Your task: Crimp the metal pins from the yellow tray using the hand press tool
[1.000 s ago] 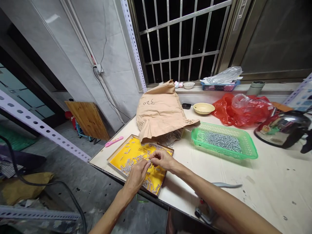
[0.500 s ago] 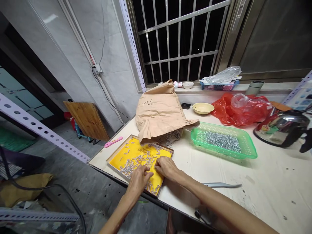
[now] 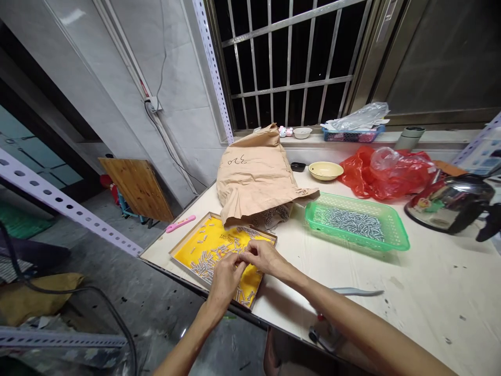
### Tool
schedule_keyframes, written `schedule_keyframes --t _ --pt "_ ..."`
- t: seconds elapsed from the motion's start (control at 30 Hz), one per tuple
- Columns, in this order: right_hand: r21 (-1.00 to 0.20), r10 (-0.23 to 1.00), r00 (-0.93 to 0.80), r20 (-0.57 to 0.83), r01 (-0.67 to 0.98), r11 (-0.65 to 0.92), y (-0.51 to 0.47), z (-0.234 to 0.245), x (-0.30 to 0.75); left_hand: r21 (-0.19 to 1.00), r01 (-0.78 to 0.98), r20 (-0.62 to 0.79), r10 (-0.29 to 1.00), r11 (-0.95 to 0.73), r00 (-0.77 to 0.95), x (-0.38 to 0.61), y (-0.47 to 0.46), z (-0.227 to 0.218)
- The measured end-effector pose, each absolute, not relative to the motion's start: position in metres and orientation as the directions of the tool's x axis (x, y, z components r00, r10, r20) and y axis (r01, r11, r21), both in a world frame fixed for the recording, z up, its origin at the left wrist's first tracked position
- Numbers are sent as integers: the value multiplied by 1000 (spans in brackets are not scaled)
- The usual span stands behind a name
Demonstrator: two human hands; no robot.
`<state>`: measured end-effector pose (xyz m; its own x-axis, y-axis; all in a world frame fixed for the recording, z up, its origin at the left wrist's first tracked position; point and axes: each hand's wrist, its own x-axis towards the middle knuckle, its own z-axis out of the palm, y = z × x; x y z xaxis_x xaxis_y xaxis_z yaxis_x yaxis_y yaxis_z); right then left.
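Observation:
A shallow tray (image 3: 183,241) lined with yellow lies at the table's front left edge. Many small ridged metal pieces (image 3: 204,265), like short screws or springs, are scattered over its lining. My left hand (image 3: 226,271) and my right hand (image 3: 263,256) meet fingertip to fingertip above the tray. Both are closed in a pinch; whatever lies between the fingers is too small and covered to make out. Behind the tray slumps a brown paper sack (image 3: 254,177), its mouth open towards me with more metal pieces inside.
To the right stands a green plastic basket (image 3: 399,230) holding many metal pieces. Farther back are a cream bowl (image 3: 325,171), a red plastic bag (image 3: 383,172) and a kettle (image 3: 450,203). A pink cutter (image 3: 180,223) lies left of the tray, a grey strip (image 3: 358,291) near my right forearm.
My right hand has moved left and my fingertips have come together over the tray; before, they were apart. The view has shifted slightly.

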<state>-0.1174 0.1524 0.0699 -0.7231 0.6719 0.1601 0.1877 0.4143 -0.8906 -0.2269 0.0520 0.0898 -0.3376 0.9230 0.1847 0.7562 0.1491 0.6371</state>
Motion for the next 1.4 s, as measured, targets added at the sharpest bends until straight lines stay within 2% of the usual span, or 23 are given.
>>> schedule_keyframes --t 0.1,0.2,0.27,0.33,0.4,0.47,0.53,0.63,0.73,0.93,1.0,1.07,1.13,1.23,1.3,1.4 --pt "-825 645 -734 215 217 521 159 84 -112 737 638 22 935 225 -355 -225 57 101" --pt "-813 615 -757 218 208 543 166 94 -106 841 436 -176 924 320 -340 -226 62 107" --pt "-815 609 -768 198 216 538 169 97 -102 872 341 -256 920 353 -298 -227 66 107" --pt "-795 605 -776 179 248 554 172 96 -99 866 329 -294 917 375 -271 -230 69 106" --pt "-738 590 -788 175 292 609 175 91 -95 833 417 -253 921 362 -295 -233 70 104" --pt "-682 579 -796 175 327 655 178 83 -90 766 575 -123 944 286 -306 -238 67 101" --pt "-658 579 -797 171 345 669 180 75 -85 667 721 -34 975 186 -221 -241 61 97" --pt "-655 582 -801 141 366 661 182 65 -79 541 826 -154 984 157 -86 -241 48 90" --pt "-659 580 -806 118 374 653 179 62 -78 433 877 -260 960 209 -101 -233 37 84" --pt "-685 563 -811 160 319 655 166 74 -80 260 939 -257 954 225 -158 -221 38 76" --pt "-725 574 -804 152 304 618 161 76 -82 290 917 -250 946 275 -205 -223 43 78" --pt "-794 601 -790 119 288 535 155 76 -86 388 867 -216 945 313 -244 -228 47 86" --pt "-880 635 -771 53 264 394 151 75 -94 486 814 -153 948 319 -280 -231 51 97" --pt "-959 677 -736 17 179 218 146 76 -108 553 777 -46 942 302 -334 -233 54 116" --pt "-963 700 -710 83 123 239 145 81 -115 588 762 -3 943 270 -332 -233 54 126" --pt "-922 672 -708 215 79 378 145 91 -119 631 740 35 944 233 -327 -234 52 131"
